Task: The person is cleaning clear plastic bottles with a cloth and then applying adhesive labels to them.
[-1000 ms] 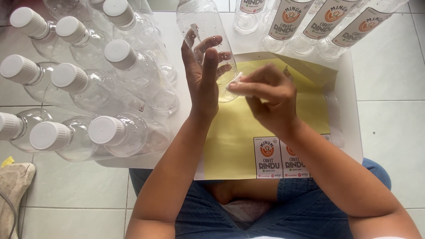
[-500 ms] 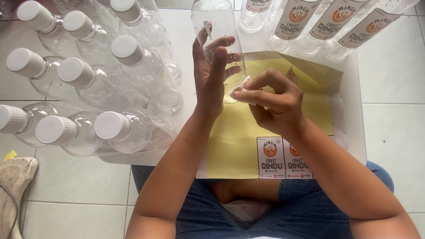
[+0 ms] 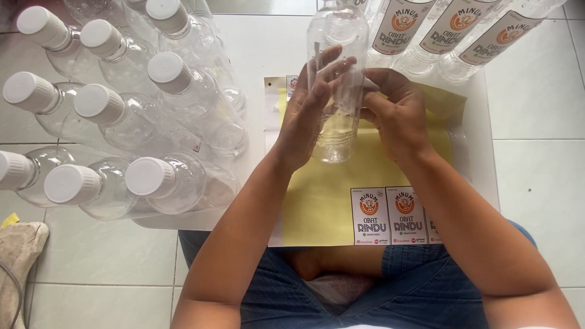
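A clear empty plastic bottle is held upright between both hands over a yellow sticker sheet. My left hand lies flat against the bottle's left side with fingers stretched up. My right hand presses a pale label against the bottle's right side with thumb and fingers. The bottle's base hangs a little above the sheet. White stickers with an orange round mark remain at the sheet's near edge.
Several clear bottles with white caps stand on the left of the low white table. Labelled bottles stand at the far right. White floor tiles surround the table; a cloth-like thing lies at lower left.
My right hand has moved up from over the sheet to the bottle's right side with a label. The left hand stays on the bottle.
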